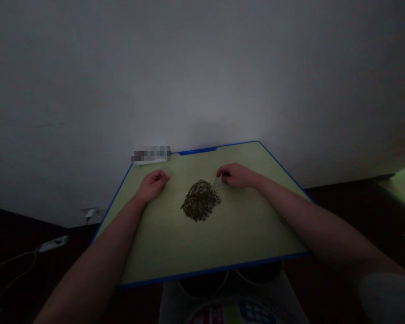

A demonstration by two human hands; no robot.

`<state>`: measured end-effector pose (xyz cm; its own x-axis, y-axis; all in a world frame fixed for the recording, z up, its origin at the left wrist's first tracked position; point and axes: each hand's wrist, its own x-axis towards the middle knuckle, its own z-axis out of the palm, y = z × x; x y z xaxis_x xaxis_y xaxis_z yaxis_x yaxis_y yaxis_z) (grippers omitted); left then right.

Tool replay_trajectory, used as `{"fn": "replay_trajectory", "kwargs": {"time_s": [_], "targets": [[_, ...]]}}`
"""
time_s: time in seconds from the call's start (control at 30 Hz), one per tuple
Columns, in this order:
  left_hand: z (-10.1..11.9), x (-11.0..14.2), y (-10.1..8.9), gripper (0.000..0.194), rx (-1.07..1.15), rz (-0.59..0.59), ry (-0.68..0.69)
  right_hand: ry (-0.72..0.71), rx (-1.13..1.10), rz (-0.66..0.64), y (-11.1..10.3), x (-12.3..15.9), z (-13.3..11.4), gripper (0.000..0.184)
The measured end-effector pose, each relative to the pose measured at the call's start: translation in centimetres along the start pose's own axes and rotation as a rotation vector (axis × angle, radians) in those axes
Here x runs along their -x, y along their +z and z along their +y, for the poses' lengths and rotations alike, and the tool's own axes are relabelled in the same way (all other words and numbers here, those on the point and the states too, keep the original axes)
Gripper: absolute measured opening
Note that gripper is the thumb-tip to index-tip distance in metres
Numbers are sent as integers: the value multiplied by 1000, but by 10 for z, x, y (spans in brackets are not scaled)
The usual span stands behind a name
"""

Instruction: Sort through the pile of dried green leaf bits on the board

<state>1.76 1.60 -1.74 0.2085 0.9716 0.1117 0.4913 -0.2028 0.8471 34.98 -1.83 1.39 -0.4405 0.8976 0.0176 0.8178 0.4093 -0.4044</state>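
A pile of small dark green grains (201, 200) lies in the middle of a pale green board with a blue edge (175, 243). My left hand (152, 183) rests on the board to the left of the pile, fingers curled in, with nothing visible in it. My right hand (235, 175) sits at the pile's upper right edge, fingers pinched on a small clear object (218, 182) that touches the grains; I cannot make out what it is.
A white flat item (150, 158) lies at the board's far left corner against the grey wall. A power strip and cables (52, 244) lie on the dark floor to the left. Bowls sit below the board's near edge (202, 285).
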Motion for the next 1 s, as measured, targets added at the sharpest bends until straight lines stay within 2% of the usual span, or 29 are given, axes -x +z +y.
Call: {"fn": "replay_trajectory", "kwargs": {"time_s": [0.3, 0.67, 0.83, 1.0], "targets": [[8, 4, 1, 21, 15, -5, -25, 38, 80, -90, -8, 10, -7, 38], [6, 3, 2, 23, -12, 17, -31, 104, 182, -165, -22, 35, -17, 42], [6, 3, 1, 23, -5, 20, -27, 96, 209, -216, -24, 42, -15, 38], [9, 3, 1, 22, 10, 12, -42, 113, 212, -186, -30, 44, -12, 37]]}}
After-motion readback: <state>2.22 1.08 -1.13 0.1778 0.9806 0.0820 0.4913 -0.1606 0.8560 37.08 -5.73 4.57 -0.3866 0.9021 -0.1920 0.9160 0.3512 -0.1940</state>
